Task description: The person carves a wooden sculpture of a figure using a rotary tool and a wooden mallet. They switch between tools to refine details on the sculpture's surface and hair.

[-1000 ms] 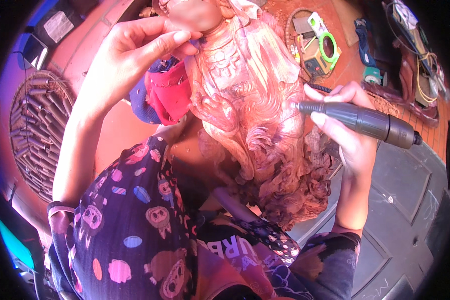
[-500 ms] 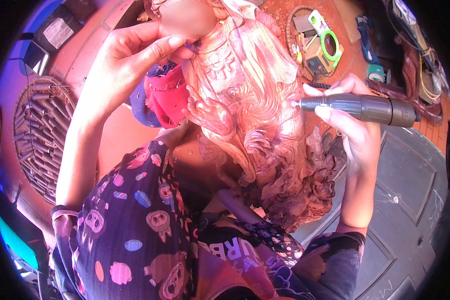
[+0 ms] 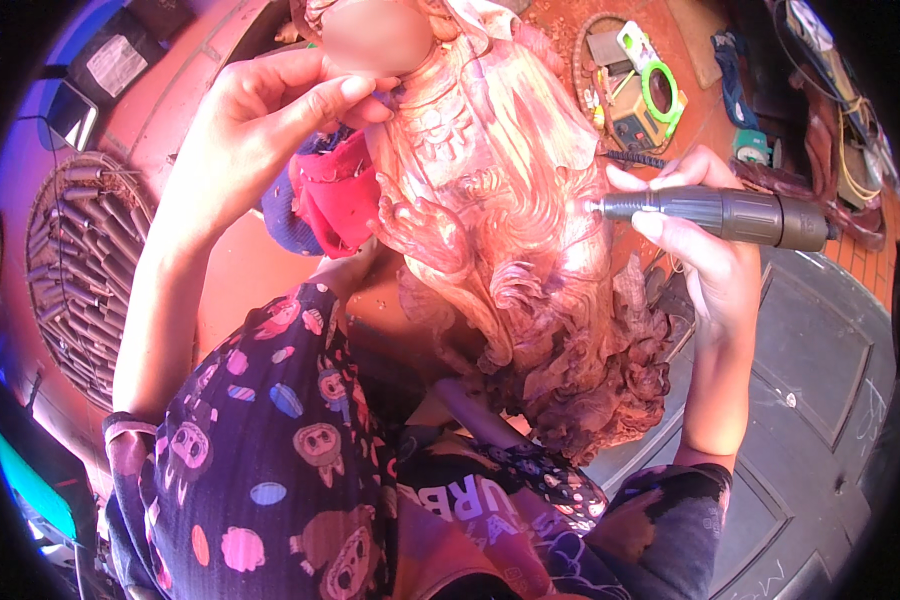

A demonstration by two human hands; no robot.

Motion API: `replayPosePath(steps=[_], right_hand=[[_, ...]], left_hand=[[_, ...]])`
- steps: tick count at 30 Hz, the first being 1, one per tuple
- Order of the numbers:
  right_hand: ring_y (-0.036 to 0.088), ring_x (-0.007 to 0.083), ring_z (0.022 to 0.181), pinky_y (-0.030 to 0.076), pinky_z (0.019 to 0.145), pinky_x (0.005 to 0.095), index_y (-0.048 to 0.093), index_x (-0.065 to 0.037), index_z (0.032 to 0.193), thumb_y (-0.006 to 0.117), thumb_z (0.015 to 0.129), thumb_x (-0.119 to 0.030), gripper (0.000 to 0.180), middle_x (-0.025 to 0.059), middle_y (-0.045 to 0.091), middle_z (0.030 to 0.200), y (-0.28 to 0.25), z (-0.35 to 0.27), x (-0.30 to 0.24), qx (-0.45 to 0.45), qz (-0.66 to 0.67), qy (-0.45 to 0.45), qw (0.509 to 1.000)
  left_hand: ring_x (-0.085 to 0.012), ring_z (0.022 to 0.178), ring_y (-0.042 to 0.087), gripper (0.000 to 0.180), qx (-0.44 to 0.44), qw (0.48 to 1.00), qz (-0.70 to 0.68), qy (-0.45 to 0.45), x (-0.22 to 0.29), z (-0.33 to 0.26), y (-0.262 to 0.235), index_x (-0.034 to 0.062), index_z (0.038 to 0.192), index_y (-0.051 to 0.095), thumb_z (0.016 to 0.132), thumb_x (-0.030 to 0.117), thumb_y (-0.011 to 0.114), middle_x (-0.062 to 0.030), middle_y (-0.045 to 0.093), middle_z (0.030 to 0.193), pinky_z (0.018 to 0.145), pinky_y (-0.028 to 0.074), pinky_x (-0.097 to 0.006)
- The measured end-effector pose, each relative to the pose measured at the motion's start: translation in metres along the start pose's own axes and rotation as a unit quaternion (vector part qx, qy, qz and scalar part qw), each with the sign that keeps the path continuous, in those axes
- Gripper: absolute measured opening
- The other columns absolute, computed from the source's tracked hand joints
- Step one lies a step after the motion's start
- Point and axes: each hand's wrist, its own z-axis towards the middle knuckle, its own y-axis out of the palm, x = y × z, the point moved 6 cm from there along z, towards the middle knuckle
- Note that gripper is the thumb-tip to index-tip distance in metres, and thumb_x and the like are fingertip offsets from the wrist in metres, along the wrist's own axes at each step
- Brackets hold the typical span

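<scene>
A carved reddish-brown wooden statue [image 3: 490, 200] leans across the middle, with flowing robes and a raised carved hand. My left hand [image 3: 270, 115] is closed at its upper end, thumb and fingers pressed together against the edge of the figure's head. In my right hand [image 3: 705, 235] is a dark rotary carving tool [image 3: 760, 218], held like a pen between thumb and fingers. Its thin metal tip meets the robe folds on the statue's right side, where a bright patch of light falls. A red cloth [image 3: 338, 200] lies beside the statue, below my left hand.
A round tray [image 3: 135, 180] at the left holds many slim carving bits. At the upper right, another round tray [image 3: 582, 60] carries a control box [image 3: 638, 120] and a green ring-shaped item [image 3: 660, 90]. A dark panelled board [image 3: 810, 400] lies at the right.
My left fingers have shifted very slightly to the right at the statue's head. The carving tool's tip stays at nearly the same spot, its rear end a touch further left.
</scene>
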Motion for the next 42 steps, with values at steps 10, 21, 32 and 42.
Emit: replayPosePath(steps=[10,21,32,42], right_hand=[[0.065,0.0211,0.091,0.036,0.109,0.0569,0.056,-0.002,0.088,0.068,0.073,0.002,0.019,0.0052,0.058,0.087,-0.013,0.004,0.036,-0.038,0.182,0.025,0.982],[0.069,0.0215,0.085,0.036,0.109,0.0572,0.054,-0.004,0.091,0.068,0.075,0.002,0.022,0.0063,0.065,0.082,-0.016,0.007,0.051,-0.082,0.269,0.002,0.960],[0.067,0.0186,0.089,0.027,0.115,0.0555,0.055,-0.005,0.096,0.068,0.078,-0.002,0.023,0.0028,0.064,0.082,-0.011,0.021,0.083,-0.129,0.413,0.021,0.901],[0.054,0.0350,0.122,0.026,0.116,0.0539,0.057,-0.008,0.099,0.066,0.082,-0.001,0.021,0.0052,0.066,0.093,-0.007,0.031,0.107,-0.159,0.503,0.056,0.848]], left_hand=[[-0.0105,0.090,0.065,0.027,0.006,1.000,0.024,-0.012,0.003,-0.003,-0.002,-0.0017,0.110,0.067,0.097,0.020,0.059,-0.0065,0.070,0.094,0.086,0.049,-0.025],[-0.0098,0.089,0.064,0.026,0.019,0.999,0.025,-0.030,0.006,-0.003,0.001,-0.0016,0.109,0.067,0.097,0.019,0.060,-0.0049,0.070,0.095,0.085,0.050,-0.024],[-0.0093,0.087,0.063,0.027,0.039,0.994,0.070,-0.069,0.005,-0.006,-0.002,0.0000,0.109,0.069,0.097,0.021,0.058,-0.0060,0.071,0.091,0.083,0.048,-0.025],[-0.0071,0.084,0.061,0.028,0.067,0.989,0.098,-0.086,0.002,-0.008,-0.008,0.0006,0.109,0.069,0.097,0.023,0.058,-0.0048,0.072,0.092,0.079,0.044,-0.023]])
